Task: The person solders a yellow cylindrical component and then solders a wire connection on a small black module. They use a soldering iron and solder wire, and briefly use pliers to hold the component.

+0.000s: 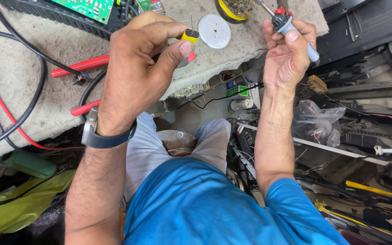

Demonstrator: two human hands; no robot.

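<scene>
Left hand (137,68) pinches a small yellow capacitor (189,35) between thumb and forefinger; right hand (286,54) grips a soldering iron (291,28), tip away. The hot tip could burn fingers or nearby cables (23,113) on the counter (14,63).

Bare counter (14,72) lies open between my hands only around the round metal lid (214,31), while black cables (32,97), red-handled pliers (80,66) and a circuit board (89,8) crowd my left.
</scene>
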